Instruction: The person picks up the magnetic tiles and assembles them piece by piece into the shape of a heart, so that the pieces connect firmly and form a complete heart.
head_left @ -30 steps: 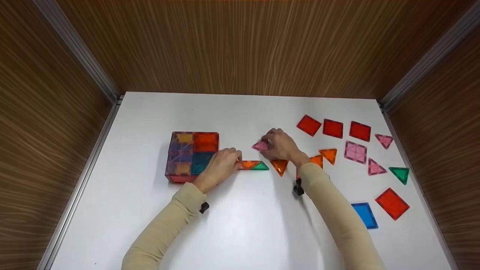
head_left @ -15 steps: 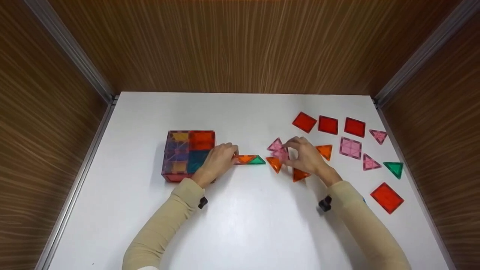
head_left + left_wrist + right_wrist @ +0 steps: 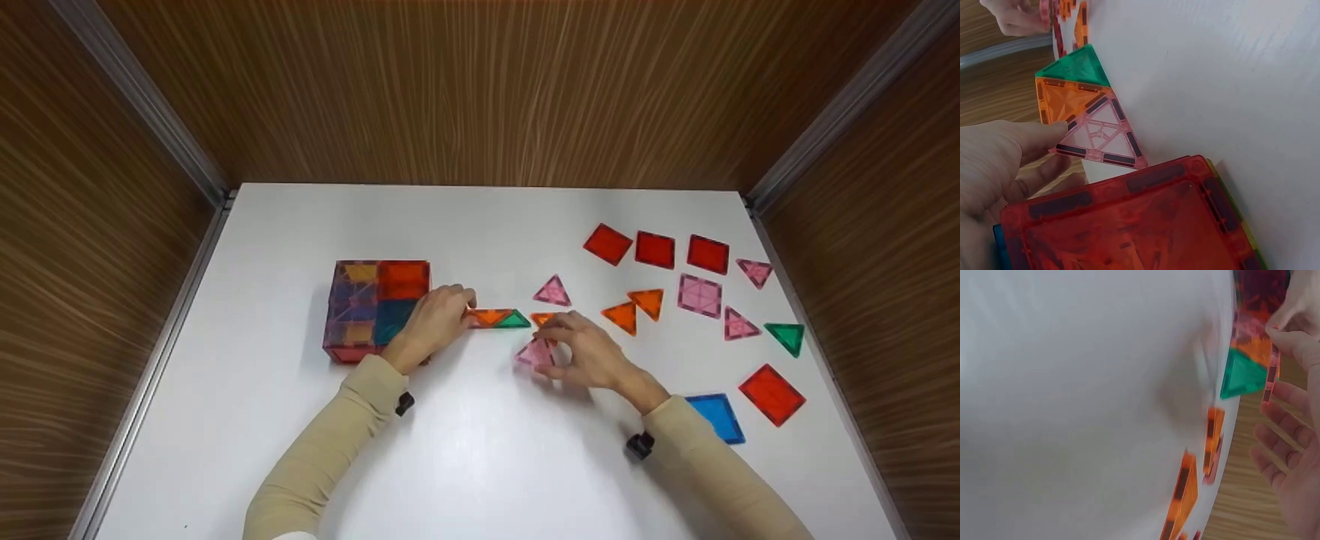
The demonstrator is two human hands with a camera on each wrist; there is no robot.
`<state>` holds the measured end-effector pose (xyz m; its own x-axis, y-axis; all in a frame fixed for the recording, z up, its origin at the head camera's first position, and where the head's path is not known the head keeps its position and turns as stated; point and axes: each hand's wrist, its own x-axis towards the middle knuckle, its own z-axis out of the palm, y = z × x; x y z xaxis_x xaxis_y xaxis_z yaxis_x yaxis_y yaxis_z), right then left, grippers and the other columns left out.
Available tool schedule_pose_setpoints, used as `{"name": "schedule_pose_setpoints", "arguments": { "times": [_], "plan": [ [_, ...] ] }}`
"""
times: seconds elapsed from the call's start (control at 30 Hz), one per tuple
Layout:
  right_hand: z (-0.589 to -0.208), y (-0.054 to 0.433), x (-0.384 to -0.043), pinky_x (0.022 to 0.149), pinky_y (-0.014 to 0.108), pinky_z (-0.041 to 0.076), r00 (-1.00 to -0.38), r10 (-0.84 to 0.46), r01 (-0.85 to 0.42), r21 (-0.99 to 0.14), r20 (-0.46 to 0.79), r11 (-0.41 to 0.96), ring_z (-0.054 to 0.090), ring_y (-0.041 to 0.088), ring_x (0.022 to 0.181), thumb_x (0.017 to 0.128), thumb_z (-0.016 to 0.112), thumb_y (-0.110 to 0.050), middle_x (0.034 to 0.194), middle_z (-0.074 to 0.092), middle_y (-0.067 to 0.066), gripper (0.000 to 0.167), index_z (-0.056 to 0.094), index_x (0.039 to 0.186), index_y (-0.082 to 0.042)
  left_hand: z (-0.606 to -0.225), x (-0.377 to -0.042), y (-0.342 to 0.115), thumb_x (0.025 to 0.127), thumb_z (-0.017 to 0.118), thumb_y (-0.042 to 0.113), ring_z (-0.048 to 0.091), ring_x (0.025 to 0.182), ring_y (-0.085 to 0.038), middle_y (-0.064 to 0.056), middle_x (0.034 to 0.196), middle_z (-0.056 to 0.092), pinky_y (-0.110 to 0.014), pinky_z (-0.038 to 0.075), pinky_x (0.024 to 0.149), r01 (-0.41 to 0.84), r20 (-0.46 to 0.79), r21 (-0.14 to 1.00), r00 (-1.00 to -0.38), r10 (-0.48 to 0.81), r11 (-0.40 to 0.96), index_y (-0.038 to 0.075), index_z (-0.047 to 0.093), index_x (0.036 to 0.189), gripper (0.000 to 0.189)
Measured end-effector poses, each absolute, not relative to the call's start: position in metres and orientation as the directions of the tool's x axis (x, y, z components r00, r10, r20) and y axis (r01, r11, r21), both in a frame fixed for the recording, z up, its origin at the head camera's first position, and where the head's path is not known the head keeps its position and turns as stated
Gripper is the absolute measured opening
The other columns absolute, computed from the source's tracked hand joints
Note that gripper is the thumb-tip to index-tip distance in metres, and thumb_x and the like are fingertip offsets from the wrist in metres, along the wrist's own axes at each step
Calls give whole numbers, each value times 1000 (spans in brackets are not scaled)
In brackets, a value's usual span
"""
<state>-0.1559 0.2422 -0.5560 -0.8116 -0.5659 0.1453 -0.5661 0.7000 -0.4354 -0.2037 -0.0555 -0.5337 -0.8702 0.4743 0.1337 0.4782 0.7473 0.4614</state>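
Head view: right hand [image 3: 587, 350] pinches a pink triangle [image 3: 534, 353]; left hand [image 3: 436, 322] pinches one end of a three-triangle strip [image 3: 495, 319].
Strip, joined pink, orange and green, extends at three o'clock from the tile block [image 3: 377, 309]. Held triangle is at five o'clock from the strip's green end; the right hand's other fingers are spread. Blue square [image 3: 721, 417] at four o'clock from the right hand, red squares [image 3: 655, 250] at one o'clock.
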Motion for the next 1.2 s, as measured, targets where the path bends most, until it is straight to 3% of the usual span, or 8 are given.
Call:
{"name": "schedule_pose_setpoints", "arguments": {
  "times": [0.37, 0.53, 0.7, 0.87, 1.0, 1.2],
  "plan": [
    [-578, 175, -140, 101, 39, 55, -619, -785, -757, -298, 41, 581, 62, 21, 116, 90, 81, -48, 129, 71, 2, 51, 74, 130, -18, -524, -192, -72, 97, 78, 18, 67, 96, -30, -15, 103, 73, -42, 61, 91, 491, 168, 458, -866, 471, 741, 4, 73, 113, 22],
    [-583, 162, -139, 102, 38, 56, -598, -800, -773, -296, 47, 561, 62, 20, 116, 92, 79, -50, 129, 70, 0, 51, 73, 131, -18, -523, -178, -80, 100, 74, 25, 65, 92, -29, -14, 98, 72, -41, 60, 85, 555, 268, 437, -832, 486, 708, 5, 73, 110, 22],
    [-582, 187, -138, 107, 45, 56, -636, -766, -740, -353, 91, 573, 62, 22, 125, 94, 77, -49, 135, 68, 2, 51, 71, 134, -19, -530, -151, -83, 100, 74, 25, 67, 93, -27, -12, 101, 72, -40, 61, 87, 632, 327, 404, -775, 541, 661, 6, 73, 112, 22],
    [-574, 231, -147, 103, 48, 56, -733, -667, -661, -375, 133, 650, 63, 26, 122, 92, 81, -39, 130, 71, 6, 45, 74, 130, -15, -542, -128, -81, 98, 76, 25, 68, 102, -25, -9, 110, 75, -38, 59, 97, 659, 253, 368, -750, 611, 656, 8, 74, 117, 26],
    [-570, 257, -161, 100, 48, 58, -806, -574, -582, -368, 144, 725, 64, 28, 118, 90, 84, -35, 131, 71, 8, 45, 75, 127, -12, -553, -119, -77, 99, 75, 26, 66, 102, -23, -7, 111, 74, -35, 59, 96, 671, 196, 346, -735, 649, 656, 9, 75, 120, 27],
    [-569, 272, -181, 102, 51, 57, -867, -491, -486, -362, 87, 795, 61, 32, 124, 90, 84, -37, 140, 67, 11, 52, 72, 136, -17, -569, -113, -71, 98, 75, 26, 64, 107, -24, -8, 119, 70, -37, 57, 98, 670, 145, 373, -726, 672, 642, 11, 73, 123, 30]
  ]
}}
